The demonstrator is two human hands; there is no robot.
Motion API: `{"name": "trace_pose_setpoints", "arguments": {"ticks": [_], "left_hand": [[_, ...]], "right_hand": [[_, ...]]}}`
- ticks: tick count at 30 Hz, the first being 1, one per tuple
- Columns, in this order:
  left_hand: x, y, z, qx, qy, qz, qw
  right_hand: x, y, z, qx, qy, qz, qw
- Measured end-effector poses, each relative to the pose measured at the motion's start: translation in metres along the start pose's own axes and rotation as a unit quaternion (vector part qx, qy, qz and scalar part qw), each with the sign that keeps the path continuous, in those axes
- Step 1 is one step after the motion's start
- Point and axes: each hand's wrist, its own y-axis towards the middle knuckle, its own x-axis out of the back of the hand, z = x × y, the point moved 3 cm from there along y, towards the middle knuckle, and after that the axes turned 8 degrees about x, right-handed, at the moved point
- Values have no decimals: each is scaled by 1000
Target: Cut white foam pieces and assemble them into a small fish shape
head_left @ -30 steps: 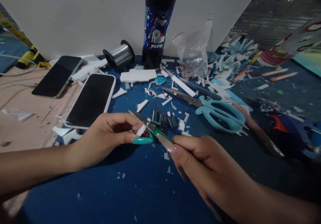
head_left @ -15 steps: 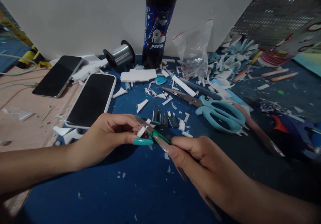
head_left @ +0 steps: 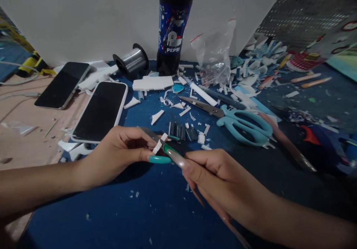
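Head view, one camera. Left hand (head_left: pixel 119 154), centre-left of the frame, is pinching a small white strip (head_left: pixel 157 147) between thumb and fingertips, low over the blue mat (head_left: pixel 156 211). Right hand (head_left: pixel 223 182), lower right, is gripping a green-handled cutter (head_left: pixel 169 150) with fingers closed around it; its grey blade is running under the strip toward the left fingers. Risk, as judged: the blade is lying very close to the left thumb, so a slip could nick it, and the tiny strip could flick away among the white scraps (head_left: pixel 156 117). Clutter is crowding the upper half: white-cased phone (head_left: pixel 100 111), teal scissors (head_left: pixel 242 124), Pepsi bottle (head_left: pixel 174 22). The mat along the bottom edge is offering open room.
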Motion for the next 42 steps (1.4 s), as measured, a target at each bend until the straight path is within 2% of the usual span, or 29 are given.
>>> {"name": "trace_pose_setpoints", "arguments": {"ticks": [11,19,27,32,42], "left_hand": [[-4,-1,-3,2,-44,14,999],[-2,-1,-4,-10,-26,22,999],[0,0,-3,-11,-51,10,999],[0,0,-1,-1,-55,9,998],[-1,0,-4,-4,-17,21,1000]], "right_hand": [[-4,1,-1,-8,10,19,1000],[-1,2,4,-35,-3,46,998],[2,-1,2,-11,-8,15,1000],[3,-1,1,33,-28,1,999],[3,0,-3,13,9,47,999]]}}
